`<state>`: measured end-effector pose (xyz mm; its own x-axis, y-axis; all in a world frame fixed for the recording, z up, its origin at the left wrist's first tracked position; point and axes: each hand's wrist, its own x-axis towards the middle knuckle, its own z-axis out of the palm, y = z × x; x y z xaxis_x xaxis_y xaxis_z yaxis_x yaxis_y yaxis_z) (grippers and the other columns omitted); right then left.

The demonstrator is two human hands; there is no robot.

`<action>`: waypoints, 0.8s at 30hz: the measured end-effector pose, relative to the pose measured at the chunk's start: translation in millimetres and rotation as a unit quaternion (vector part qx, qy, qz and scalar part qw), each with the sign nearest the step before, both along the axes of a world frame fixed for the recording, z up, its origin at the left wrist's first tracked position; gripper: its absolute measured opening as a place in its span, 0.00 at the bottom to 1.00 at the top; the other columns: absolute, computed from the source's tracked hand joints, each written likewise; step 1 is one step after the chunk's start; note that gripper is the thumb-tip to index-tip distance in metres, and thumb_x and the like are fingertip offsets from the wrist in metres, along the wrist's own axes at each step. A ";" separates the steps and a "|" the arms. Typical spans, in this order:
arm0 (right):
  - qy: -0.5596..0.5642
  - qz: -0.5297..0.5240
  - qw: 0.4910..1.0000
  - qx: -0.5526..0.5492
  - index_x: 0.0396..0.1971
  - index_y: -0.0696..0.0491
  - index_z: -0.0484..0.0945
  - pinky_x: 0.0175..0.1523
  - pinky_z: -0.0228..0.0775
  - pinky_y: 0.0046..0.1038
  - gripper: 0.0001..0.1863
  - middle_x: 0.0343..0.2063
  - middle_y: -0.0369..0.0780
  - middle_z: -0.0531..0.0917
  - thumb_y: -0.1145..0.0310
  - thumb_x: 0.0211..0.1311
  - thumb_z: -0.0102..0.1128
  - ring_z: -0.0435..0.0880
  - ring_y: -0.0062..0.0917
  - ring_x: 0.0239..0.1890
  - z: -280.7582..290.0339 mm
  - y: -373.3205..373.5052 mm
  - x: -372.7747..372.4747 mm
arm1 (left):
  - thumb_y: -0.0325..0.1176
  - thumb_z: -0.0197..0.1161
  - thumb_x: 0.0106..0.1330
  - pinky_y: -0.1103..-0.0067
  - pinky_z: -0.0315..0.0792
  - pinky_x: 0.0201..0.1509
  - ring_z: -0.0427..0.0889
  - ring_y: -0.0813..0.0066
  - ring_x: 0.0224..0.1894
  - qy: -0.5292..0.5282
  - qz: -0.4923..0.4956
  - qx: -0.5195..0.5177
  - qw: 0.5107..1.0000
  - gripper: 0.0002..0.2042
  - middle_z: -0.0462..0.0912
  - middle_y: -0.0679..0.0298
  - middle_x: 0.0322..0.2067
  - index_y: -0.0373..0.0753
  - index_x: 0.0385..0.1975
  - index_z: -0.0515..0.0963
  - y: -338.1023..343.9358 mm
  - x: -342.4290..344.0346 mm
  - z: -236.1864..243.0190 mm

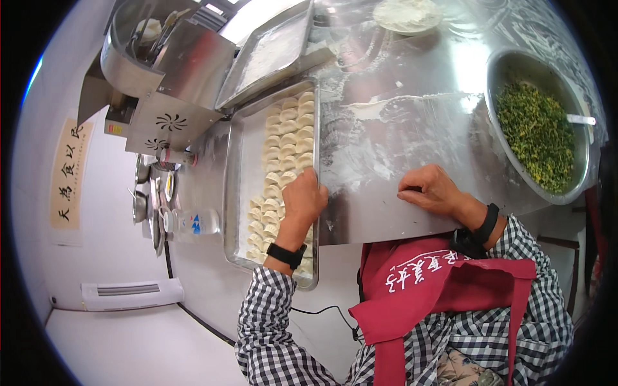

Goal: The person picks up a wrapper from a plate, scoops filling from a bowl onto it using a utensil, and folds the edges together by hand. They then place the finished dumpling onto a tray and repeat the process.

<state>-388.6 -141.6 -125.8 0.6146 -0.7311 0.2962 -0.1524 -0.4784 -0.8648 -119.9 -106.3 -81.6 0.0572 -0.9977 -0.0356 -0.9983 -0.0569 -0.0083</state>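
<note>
My left hand is over the right rim of a long metal tray, its fingers curled down. Whatever they may grip is hidden behind the knuckles. Rows of folded dumplings fill the right side of this tray, and some lie right beside the hand. My right hand rests near the front of the steel table. Its fingers are curled in toward the thumb, and nothing shows in them. Each wrist has a black band.
A large steel bowl of chopped green and yellow filling, with a metal utensil, stands at the right. At the back are a flour-dusted tray and a plate of flour. A steel machine and a plastic bottle are at the left.
</note>
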 end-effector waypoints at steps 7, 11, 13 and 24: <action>-0.097 -0.135 0.985 -0.036 0.21 0.56 0.76 0.26 0.66 0.27 0.03 0.18 0.42 0.77 0.73 0.46 0.59 0.76 0.31 0.20 -1.3 -0.4 -2.4 | 0.27 0.55 0.48 0.66 0.67 0.24 0.74 0.54 0.23 0.032 -0.142 -0.013 0.989 0.06 0.72 0.54 0.21 0.36 0.23 0.65 44.3 -20.7 -1.8; -0.196 -0.273 0.941 -0.023 0.29 0.57 0.74 0.31 0.68 0.23 0.06 0.27 0.39 0.77 0.77 0.47 0.57 0.76 0.25 0.25 4.3 -11.0 -6.1 | 0.25 0.57 0.47 0.69 0.68 0.26 0.74 0.58 0.27 0.031 -0.187 0.025 0.981 0.08 0.71 0.58 0.23 0.36 0.27 0.67 70.0 -9.9 11.4; -0.198 -0.292 0.934 -0.053 0.32 0.57 0.74 0.33 0.67 0.20 0.09 0.32 0.38 0.76 0.77 0.48 0.57 0.75 0.22 0.29 2.0 -16.2 -8.5 | 0.24 0.59 0.46 0.72 0.69 0.30 0.74 0.63 0.31 0.029 -0.224 0.036 0.973 0.13 0.73 0.61 0.26 0.37 0.33 0.69 79.6 2.0 15.9; -0.147 -0.084 0.971 0.168 0.29 0.58 0.76 0.33 0.69 0.18 0.06 0.26 0.34 0.78 0.77 0.48 0.57 0.75 0.14 0.27 -3.3 -6.8 -0.3 | 0.19 0.61 0.43 0.73 0.72 0.39 0.77 0.61 0.36 -0.016 -0.131 -0.013 0.991 0.16 0.78 0.60 0.33 0.40 0.35 0.74 118.3 54.8 12.7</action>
